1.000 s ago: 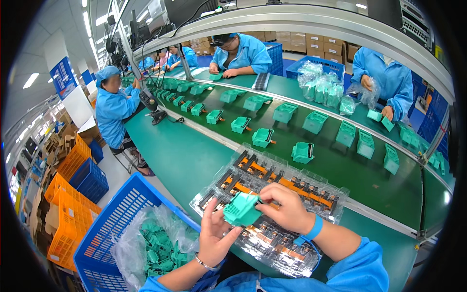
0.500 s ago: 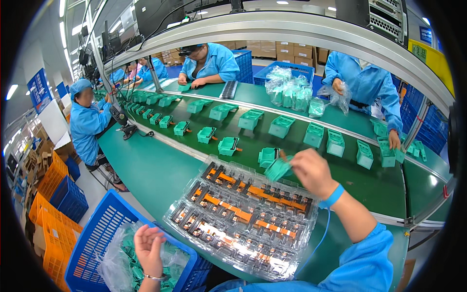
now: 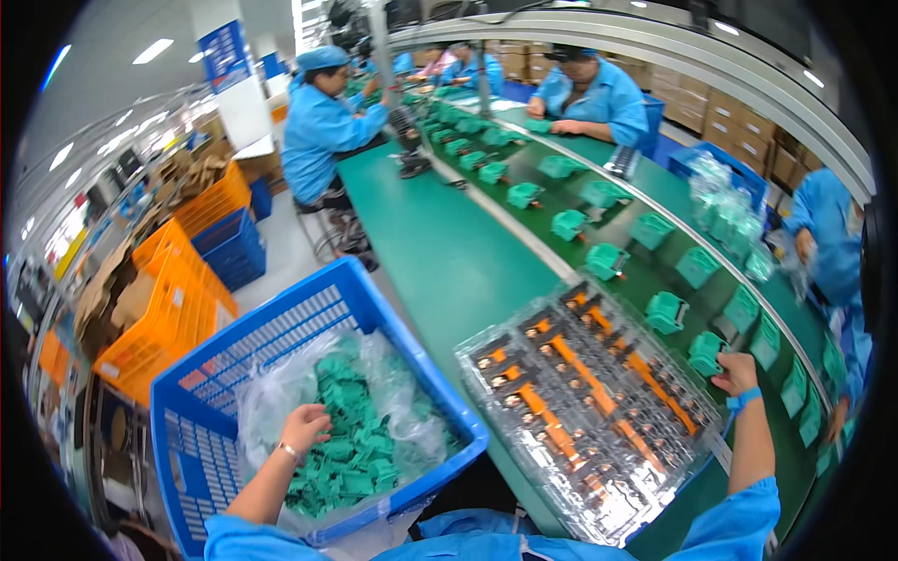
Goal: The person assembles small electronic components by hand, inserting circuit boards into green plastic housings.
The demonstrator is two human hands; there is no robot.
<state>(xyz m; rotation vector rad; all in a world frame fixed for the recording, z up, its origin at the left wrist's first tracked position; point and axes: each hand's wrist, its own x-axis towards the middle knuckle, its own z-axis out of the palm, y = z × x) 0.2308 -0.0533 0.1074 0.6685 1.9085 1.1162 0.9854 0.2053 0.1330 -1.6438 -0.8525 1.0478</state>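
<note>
My left hand (image 3: 307, 428) is over a blue crate (image 3: 210, 374), its fingers loosely bent and apart, with nothing visible in them. Just below it, green plastic parts (image 3: 355, 411) lie heaped in a clear plastic bag (image 3: 271, 374) that lines the crate. On the right, my right hand (image 3: 737, 374), with a blue band at the wrist, has its fingers closed at the edge of a green plastic housing (image 3: 706, 353) on the dark green belt. A clear tray (image 3: 505, 425) beside that hand carries rows of black parts with orange strips and copper-coloured pieces.
Rows of green housings (image 3: 606, 262) line the belt. Green worktop (image 3: 440, 243) runs along its left side. Orange crates (image 3: 173, 304) stand on the floor at left. Several co-workers in blue (image 3: 327, 131) sit or stand around the line. A metal frame (image 3: 673, 56) crosses above.
The view has swung left, bringing the crate to the middle. My left hand has moved over the parts in it. My right hand, which held a green piece above the belt, is now lower at a housing.
</note>
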